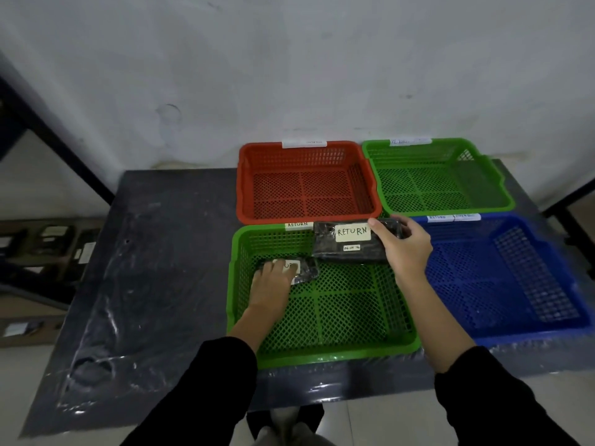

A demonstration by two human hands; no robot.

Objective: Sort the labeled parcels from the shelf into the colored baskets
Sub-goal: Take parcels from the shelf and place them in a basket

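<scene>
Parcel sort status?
Early. Done: small parcel in the near green basket, left hand resting on it. In hand: right hand grips the RETURN parcel above that basket's far edge. To do: shelf parcels; red basket, far green basket and blue basket look empty.

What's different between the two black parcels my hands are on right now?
The larger parcel shows its whole RETURN label; the smaller parcel has its label partly covered by the left hand. The right hand grips the larger parcel near the far rim of the near green basket, while the smaller parcel lies on that basket's floor under the left hand. Both are black-wrapped with a white label.
</scene>
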